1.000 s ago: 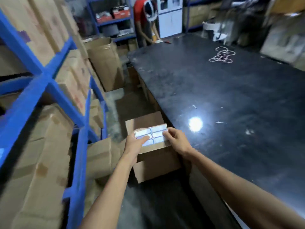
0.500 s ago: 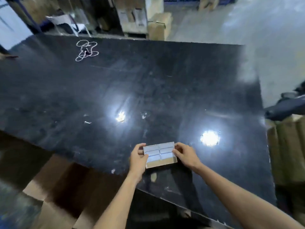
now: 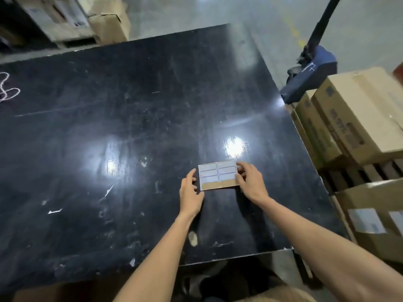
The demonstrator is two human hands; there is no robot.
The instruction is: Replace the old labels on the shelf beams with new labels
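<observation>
Label sheet (image 3: 218,175) held over black table (image 3: 130,118), near its right front part. Left hand (image 3: 192,192) pinching sheet's left edge; right hand (image 3: 250,184) gripping right edge, fingers curled round it. Six labels left in two columns, bare brown backing along bottom strip. Cartons (image 3: 359,118) stacked right of table; white cord (image 3: 7,88) at far left edge.
</observation>
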